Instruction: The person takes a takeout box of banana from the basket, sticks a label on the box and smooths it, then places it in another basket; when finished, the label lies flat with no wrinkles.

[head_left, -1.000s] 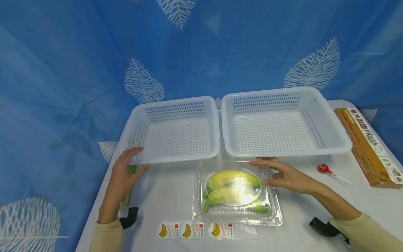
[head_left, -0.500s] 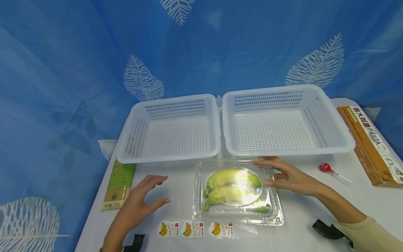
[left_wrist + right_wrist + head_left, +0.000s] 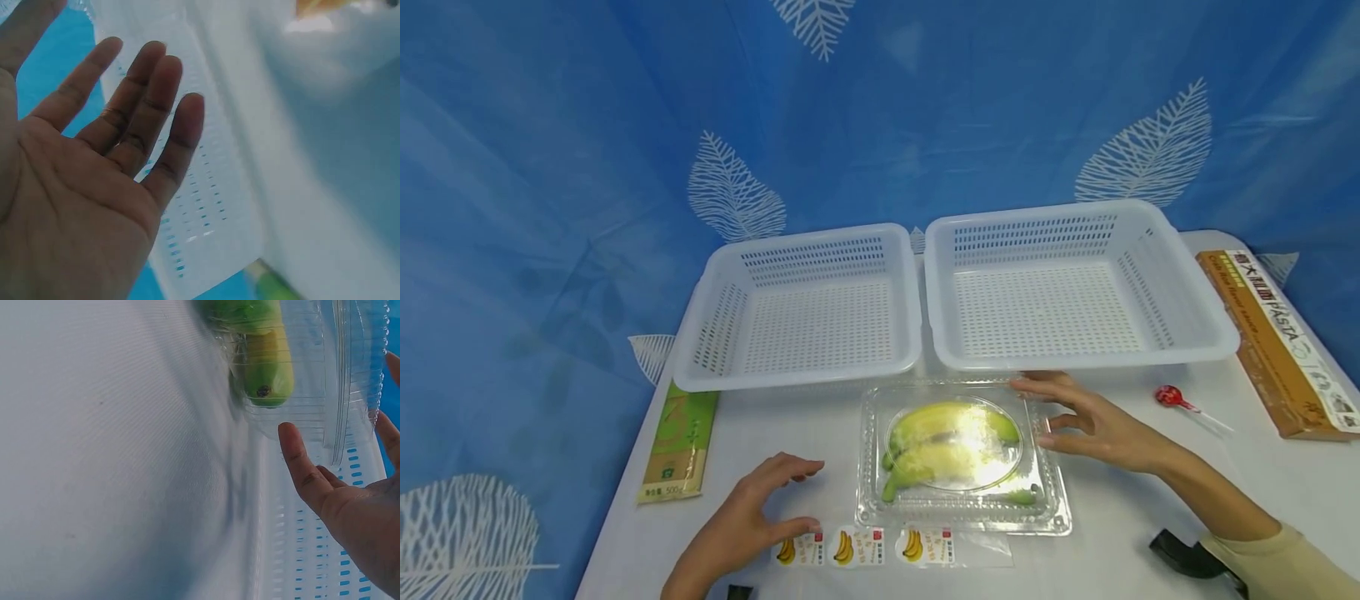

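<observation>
A clear plastic clamshell box [image 3: 1052, 512] with a lid over green-yellow bananas [image 3: 951, 433] sits mid-table. My right hand [image 3: 1093, 425] is at the box's right side, its fingertips overlapping the top right edge. In the right wrist view the thumb [image 3: 292, 444] points up beside the box wall [image 3: 312, 381]. My left hand [image 3: 741, 525] hovers left of the box, thumb apart from the fingers, holding nothing. Its thumb tip reaches the leftmost of a row of banana stickers [image 3: 857, 547]. The left wrist view shows its palm [image 3: 81, 200] with fingers loosely extended.
Two white perforated baskets stand behind the box, a left basket [image 3: 797, 380] and a right basket [image 3: 1082, 360]. A green and tan packet [image 3: 679, 442] lies at the left edge. On the right lie a red lollipop [image 3: 1170, 396] and a brown pasta box [image 3: 1277, 346].
My left hand has moved from the left basket's front rim down and right to the stickers, uncovering the green packet. My right hand has stayed by the clamshell box, shifting slightly right.
</observation>
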Tool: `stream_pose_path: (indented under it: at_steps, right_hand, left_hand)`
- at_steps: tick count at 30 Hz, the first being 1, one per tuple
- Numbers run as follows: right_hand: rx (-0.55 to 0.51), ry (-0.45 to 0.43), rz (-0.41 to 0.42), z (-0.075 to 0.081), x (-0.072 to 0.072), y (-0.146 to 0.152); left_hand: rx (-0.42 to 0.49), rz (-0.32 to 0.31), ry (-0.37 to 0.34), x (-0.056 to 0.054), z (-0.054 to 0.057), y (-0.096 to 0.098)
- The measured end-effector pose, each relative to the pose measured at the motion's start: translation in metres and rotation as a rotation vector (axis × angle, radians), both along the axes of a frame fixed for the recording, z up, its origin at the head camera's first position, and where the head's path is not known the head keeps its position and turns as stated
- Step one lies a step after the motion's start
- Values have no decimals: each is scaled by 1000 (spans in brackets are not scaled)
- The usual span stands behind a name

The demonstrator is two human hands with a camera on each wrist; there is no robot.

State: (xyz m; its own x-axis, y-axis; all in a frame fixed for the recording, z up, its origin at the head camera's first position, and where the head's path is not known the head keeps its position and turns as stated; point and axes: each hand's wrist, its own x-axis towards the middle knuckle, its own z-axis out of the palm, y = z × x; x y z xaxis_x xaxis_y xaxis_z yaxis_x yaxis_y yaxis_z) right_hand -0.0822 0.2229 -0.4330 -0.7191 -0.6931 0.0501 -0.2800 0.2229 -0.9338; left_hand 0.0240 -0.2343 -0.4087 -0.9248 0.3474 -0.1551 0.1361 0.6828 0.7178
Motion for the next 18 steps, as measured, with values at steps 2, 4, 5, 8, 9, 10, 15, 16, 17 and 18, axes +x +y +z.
stream_pose_path:
  at_steps: [2,4,5,8,9,10,15,16,17,18]
  right_hand:
    - [-8,-2,-5,-1,2,1]
    - [-14,1,-7,-3,4,2]
    - [-15,4,-9,-4,5,3]
    - [-13,16,-12,-6,7,4]
    - [-10,23,-13,-6,7,4]
    - [-7,31,-15,-6,8,4]
    - [0,36,-15,-5,7,3]
    - [2,35,-16,-5,7,3]
    - [2,31,-15,-5,7,3]
    - [1,28,-16,-6,7,3]
  left_hand:
    - [-2,-36,-5,3,-9,-1]
    - [-18,-85,4,7,-19,-2]
    - [-30,-107,2,9,-23,-2]
    - [-21,-172,19,13,-32,-3]
    - [-7,-186,22,14,-34,-2]
    - [8,-200,28,14,-36,-2]
    - [23,-231,48,12,-41,0]
    - [14,-231,44,11,-42,1]
    - [4,-233,39,11,-42,1]
    - [-6,-233,29,10,-42,1]
